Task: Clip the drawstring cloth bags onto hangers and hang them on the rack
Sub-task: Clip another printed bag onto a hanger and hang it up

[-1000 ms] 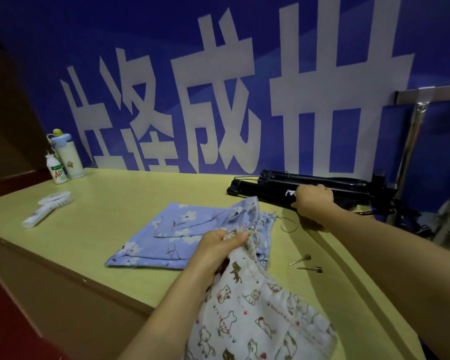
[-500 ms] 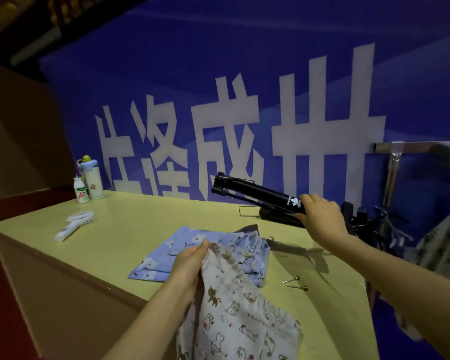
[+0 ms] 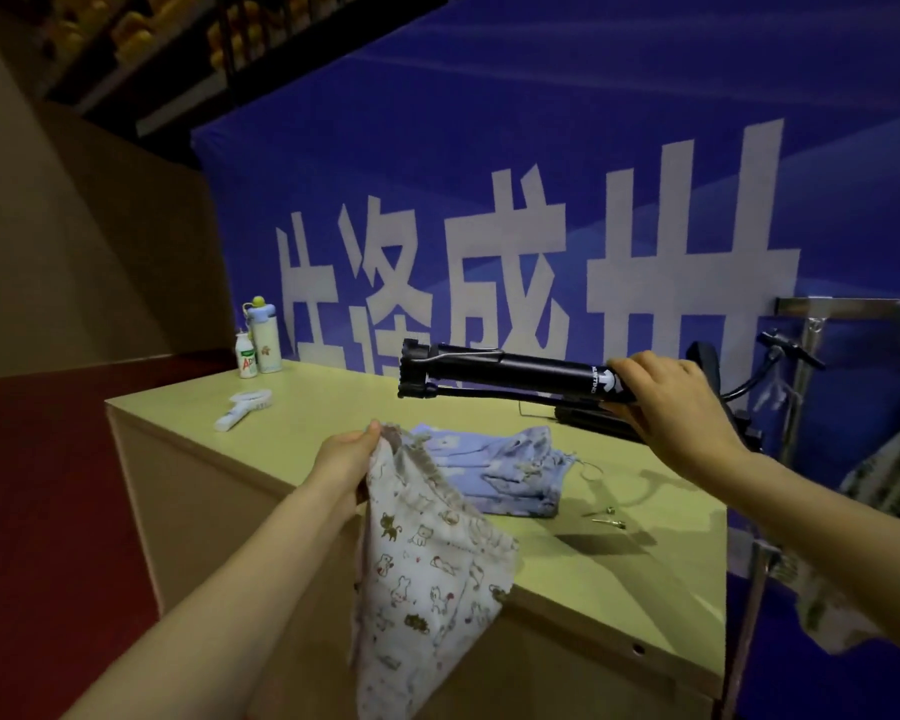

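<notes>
Holding one cat-print bag (image 3: pixel 427 553) in our left hand (image 3: pixel 346 457) above the counter's (image 3: pixel 619 574) near edge, we gripped one black tube (image 3: pixel 510 368) with our right hand (image 3: pixel 671 402); blue floral bags (image 3: pixel 510 470), count unclear, lay between them.

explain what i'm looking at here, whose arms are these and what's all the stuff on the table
There is no machine: a camera worn on a person's head looks down at their own bare arms. The left hand pinches a white cloth bag printed with small cats, which hangs over the table edge. The right hand has its grip around a black tube-shaped tool, lifted above the pale yellow-green table. On the table lie a folded light blue flowered cloth bag, a white handheld fan, two bottles and two small metal pins.
</notes>
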`<action>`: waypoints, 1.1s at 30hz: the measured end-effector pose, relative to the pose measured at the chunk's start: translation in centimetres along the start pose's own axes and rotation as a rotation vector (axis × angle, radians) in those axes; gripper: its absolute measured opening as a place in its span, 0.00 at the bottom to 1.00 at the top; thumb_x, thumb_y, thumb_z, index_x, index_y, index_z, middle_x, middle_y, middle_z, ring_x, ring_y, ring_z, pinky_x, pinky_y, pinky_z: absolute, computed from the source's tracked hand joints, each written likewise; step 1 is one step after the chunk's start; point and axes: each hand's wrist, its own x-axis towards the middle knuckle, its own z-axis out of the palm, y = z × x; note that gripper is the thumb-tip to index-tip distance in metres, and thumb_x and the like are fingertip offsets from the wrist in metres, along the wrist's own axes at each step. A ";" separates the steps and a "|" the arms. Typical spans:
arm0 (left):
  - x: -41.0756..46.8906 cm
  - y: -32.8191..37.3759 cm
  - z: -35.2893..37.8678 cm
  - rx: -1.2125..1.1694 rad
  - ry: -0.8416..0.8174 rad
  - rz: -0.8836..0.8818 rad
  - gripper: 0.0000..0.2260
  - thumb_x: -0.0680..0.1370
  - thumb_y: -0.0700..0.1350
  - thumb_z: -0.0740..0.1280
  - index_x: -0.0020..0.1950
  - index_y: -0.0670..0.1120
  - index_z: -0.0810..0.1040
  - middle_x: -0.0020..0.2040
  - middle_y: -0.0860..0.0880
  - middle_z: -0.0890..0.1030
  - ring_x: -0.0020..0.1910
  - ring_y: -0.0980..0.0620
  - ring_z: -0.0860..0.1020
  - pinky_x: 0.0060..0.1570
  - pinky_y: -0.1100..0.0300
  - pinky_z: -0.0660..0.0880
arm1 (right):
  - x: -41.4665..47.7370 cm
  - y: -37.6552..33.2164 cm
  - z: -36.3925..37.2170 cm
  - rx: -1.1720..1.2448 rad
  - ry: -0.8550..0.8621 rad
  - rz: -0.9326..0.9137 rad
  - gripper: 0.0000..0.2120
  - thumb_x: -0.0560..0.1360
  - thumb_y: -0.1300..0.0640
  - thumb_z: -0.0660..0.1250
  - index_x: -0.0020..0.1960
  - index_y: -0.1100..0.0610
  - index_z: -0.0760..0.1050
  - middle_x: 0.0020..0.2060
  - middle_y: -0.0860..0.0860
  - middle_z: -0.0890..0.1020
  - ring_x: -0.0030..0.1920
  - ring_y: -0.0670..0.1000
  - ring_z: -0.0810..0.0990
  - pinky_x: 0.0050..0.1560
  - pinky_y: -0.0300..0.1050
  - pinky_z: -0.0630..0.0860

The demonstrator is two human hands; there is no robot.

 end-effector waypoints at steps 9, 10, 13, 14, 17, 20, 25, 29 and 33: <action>-0.3 1.2 -2.0 0.294 0.069 0.141 0.17 0.79 0.52 0.62 0.34 0.43 0.76 0.35 0.41 0.77 0.39 0.43 0.74 0.44 0.52 0.72 | -1.1 -2.4 -0.9 -0.107 0.039 -0.283 0.18 0.69 0.51 0.72 0.57 0.54 0.76 0.45 0.52 0.81 0.42 0.54 0.81 0.46 0.50 0.77; -0.6 1.3 -2.2 0.393 0.075 0.181 0.19 0.79 0.51 0.61 0.31 0.45 0.72 0.32 0.43 0.73 0.36 0.45 0.72 0.40 0.54 0.68 | -1.2 -2.7 -0.9 -0.114 0.037 -0.299 0.18 0.69 0.51 0.72 0.57 0.54 0.76 0.45 0.52 0.81 0.42 0.54 0.80 0.46 0.50 0.77; -0.8 1.2 -2.8 0.637 0.140 0.308 0.20 0.80 0.50 0.60 0.29 0.45 0.65 0.27 0.45 0.66 0.31 0.47 0.66 0.34 0.57 0.60 | -1.1 -3.4 -1.1 -0.127 0.029 -0.325 0.19 0.68 0.51 0.74 0.57 0.54 0.76 0.46 0.52 0.81 0.43 0.54 0.81 0.46 0.49 0.77; -0.9 1.2 -2.9 0.675 0.166 0.347 0.20 0.80 0.50 0.60 0.30 0.44 0.65 0.27 0.45 0.66 0.31 0.47 0.66 0.34 0.57 0.60 | -0.9 -3.6 -1.3 -0.130 0.022 -0.337 0.20 0.68 0.51 0.74 0.58 0.54 0.76 0.46 0.52 0.82 0.43 0.54 0.81 0.47 0.49 0.77; -1.3 1.2 -2.9 0.772 0.246 0.459 0.20 0.80 0.49 0.61 0.28 0.44 0.64 0.26 0.46 0.66 0.28 0.46 0.66 0.30 0.57 0.57 | -0.7 -4.4 -1.7 -0.133 0.006 -0.391 0.22 0.68 0.50 0.74 0.60 0.53 0.75 0.47 0.52 0.82 0.45 0.54 0.81 0.48 0.49 0.76; -2.0 1.3 -2.3 0.805 0.281 0.538 0.22 0.79 0.47 0.61 0.26 0.44 0.62 0.23 0.47 0.64 0.25 0.48 0.64 0.27 0.57 0.55 | -0.7 -5.7 -2.5 -0.134 0.020 -0.482 0.21 0.70 0.52 0.72 0.61 0.54 0.74 0.48 0.52 0.81 0.46 0.54 0.81 0.49 0.49 0.77; -2.7 1.6 -0.4 0.728 0.209 0.586 0.23 0.79 0.47 0.62 0.26 0.45 0.60 0.23 0.47 0.62 0.26 0.48 0.62 0.28 0.55 0.55 | -0.1 -8.7 -2.9 -0.177 0.097 -0.649 0.14 0.73 0.59 0.62 0.58 0.53 0.76 0.46 0.50 0.80 0.46 0.54 0.79 0.51 0.48 0.74; -3.5 2.3 1.8 0.584 0.119 0.572 0.22 0.79 0.47 0.62 0.26 0.45 0.65 0.24 0.48 0.62 0.26 0.51 0.61 0.28 0.56 0.56 | -0.5 -12.3 -2.7 -0.196 0.089 -0.771 0.11 0.71 0.60 0.61 0.48 0.52 0.80 0.41 0.47 0.80 0.45 0.52 0.78 0.55 0.46 0.72; -4.6 2.9 3.5 0.180 0.041 0.356 0.16 0.80 0.41 0.61 0.31 0.44 0.71 0.28 0.45 0.70 0.30 0.48 0.67 0.28 0.62 0.66 | -0.4 -15.7 -1.9 -0.172 0.111 -0.933 0.12 0.71 0.59 0.61 0.39 0.49 0.83 0.37 0.45 0.82 0.45 0.49 0.81 0.67 0.51 0.69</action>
